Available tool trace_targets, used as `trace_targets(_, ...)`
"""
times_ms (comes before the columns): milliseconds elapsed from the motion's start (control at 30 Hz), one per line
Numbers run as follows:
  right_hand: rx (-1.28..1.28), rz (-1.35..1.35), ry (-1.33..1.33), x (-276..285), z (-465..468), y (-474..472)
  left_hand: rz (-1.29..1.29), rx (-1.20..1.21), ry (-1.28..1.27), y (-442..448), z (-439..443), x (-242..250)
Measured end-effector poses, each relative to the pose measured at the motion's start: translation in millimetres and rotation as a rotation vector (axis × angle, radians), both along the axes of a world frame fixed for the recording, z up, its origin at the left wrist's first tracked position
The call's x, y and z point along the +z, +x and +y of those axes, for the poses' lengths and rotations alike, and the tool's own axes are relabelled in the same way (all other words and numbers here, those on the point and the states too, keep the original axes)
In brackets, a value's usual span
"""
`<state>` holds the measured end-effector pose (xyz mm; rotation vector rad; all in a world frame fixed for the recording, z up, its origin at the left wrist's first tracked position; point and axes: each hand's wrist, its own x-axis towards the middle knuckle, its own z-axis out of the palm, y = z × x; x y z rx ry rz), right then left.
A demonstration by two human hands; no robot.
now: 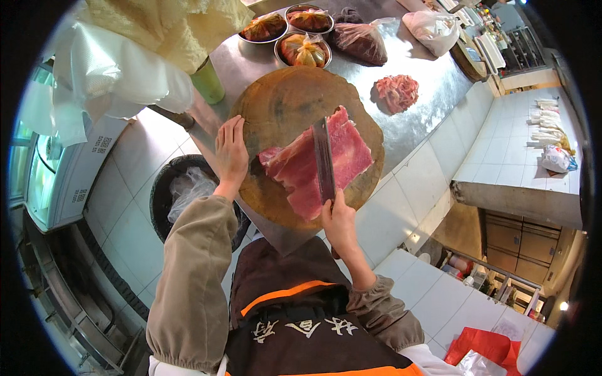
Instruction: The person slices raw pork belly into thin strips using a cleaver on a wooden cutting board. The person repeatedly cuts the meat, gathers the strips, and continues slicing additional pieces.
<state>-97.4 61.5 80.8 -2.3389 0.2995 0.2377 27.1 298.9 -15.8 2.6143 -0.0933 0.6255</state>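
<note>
A large slab of raw red meat (pixel 294 176) lies spread on a round wooden chopping block (pixel 287 101). My right hand (pixel 339 221) is closed around the handle of a cleaver (pixel 323 160). Its blade, seen nearly from above, crosses the middle of the meat; whether it has cut in, I cannot tell. At the block's left edge rests my left hand (pixel 233 150), fingers extended and nothing held, apart from the meat. Beyond the block's right side a small heap of cut meat strips (pixel 397 93) sits on the steel table (pixel 423 113).
Behind the block stand several metal bowls (pixel 303 50) with bagged food, beside a bag of dark meat (pixel 361 43). A white plastic bag (pixel 431 30) lies farther right. Plastic sheeting (pixel 122 70) hangs at left near a green cylinder (pixel 208 83). A black bin (pixel 162 188) stands below.
</note>
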Motion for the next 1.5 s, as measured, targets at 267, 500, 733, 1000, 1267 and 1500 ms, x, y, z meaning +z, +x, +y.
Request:
trace_targets(267, 0.027, -0.025, 0.000, -3, 5, -9, 0.008, 0.002, 0.021, -1, 0, -1)
trace_targets(500, 0.069, -0.050, -0.025, -2, 8, -13, 0.020, -0.007, -0.004, -1, 1, -2)
trace_targets(733, 0.114, -0.082, -0.072, 7, 16, -16, -0.021, 0.143, 0.084, 0, -1, -7)
trace_targets(1000, 0.106, -0.050, 0.045, 6, 15, -17, -0.013, 0.158, 0.078, -2, 0, -7)
trace_targets(1267, 0.106, -0.072, -0.015, 9, 24, -20, -0.047, 0.210, 0.092, -1, -1, -8)
trace_targets(1500, 0.143, -0.057, -0.020, 5, 28, -19, -0.004, 0.221, 0.030, 1, 1, -14)
